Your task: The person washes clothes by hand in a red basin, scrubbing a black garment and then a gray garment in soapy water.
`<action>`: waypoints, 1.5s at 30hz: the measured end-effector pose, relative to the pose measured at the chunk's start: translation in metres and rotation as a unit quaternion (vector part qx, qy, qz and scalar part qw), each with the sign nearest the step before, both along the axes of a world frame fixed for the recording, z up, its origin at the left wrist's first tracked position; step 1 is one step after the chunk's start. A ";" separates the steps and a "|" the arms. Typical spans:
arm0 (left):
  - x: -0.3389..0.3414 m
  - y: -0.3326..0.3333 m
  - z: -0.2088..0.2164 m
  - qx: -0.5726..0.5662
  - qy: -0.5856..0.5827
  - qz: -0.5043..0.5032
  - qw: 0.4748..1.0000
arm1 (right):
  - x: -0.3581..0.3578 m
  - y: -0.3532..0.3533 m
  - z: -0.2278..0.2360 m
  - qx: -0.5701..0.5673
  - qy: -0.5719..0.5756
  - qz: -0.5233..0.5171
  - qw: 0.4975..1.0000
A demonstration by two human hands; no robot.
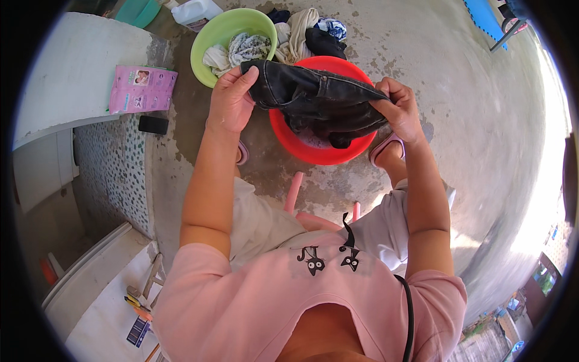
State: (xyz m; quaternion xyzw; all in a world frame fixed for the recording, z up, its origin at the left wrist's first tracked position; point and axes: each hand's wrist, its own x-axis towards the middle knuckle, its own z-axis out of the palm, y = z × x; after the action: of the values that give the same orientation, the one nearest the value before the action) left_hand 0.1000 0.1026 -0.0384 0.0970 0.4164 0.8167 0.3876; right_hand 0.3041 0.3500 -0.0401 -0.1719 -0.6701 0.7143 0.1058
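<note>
Stretched between my two hands is a pair of dark, wet-looking trousers (325,99), held over a red basin (288,142). My left hand (233,99) grips one end of the cloth, thumb on top. At the other end, my right hand (399,108) pinches the edge between thumb and fingers. The trousers sag in the middle and hide much of the basin's inside. A little soapy-looking water shows below them. Behind, a light green basin (201,45) holds pale and patterned cloths (247,49).
A heap of clothes (298,33) lies on the concrete floor beyond the basins. A white jug (194,13) stands near the green basin. On the left are a pink package (143,89) and a black phone-like object (153,125). A pink stool (316,222) is under me.
</note>
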 end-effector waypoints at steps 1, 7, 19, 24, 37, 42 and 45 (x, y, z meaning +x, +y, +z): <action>-0.001 0.001 -0.001 -0.024 0.013 -0.004 1.000 | -0.001 0.002 0.006 0.003 -0.020 -0.003 1.000; 0.003 0.009 -0.013 -0.181 0.199 0.052 0.962 | 0.001 0.005 0.027 0.178 -0.135 0.007 0.975; 0.013 0.012 0.007 -0.210 0.219 -0.085 0.949 | 0.014 0.023 0.002 0.077 -0.082 0.004 0.994; 0.017 0.015 0.010 -0.431 0.470 -0.050 0.769 | 0.014 0.014 0.016 0.129 -0.127 0.032 0.983; 0.020 0.009 0.010 -0.025 0.171 -0.152 0.973 | 0.020 0.014 0.016 0.078 -0.018 0.000 0.997; 0.036 -0.008 0.035 0.091 0.038 -0.198 0.975 | 0.042 -0.017 0.057 -0.057 0.056 -0.043 0.996; 0.041 -0.020 0.033 0.137 0.001 -0.220 0.966 | 0.053 -0.044 0.081 -0.074 0.098 -0.058 0.991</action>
State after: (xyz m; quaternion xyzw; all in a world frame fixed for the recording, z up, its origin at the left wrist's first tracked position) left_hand 0.1412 0.0831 -0.0057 0.2389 0.2696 0.7606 0.5401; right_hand 0.3571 0.3059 0.0409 -0.1471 -0.5908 0.7678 0.1996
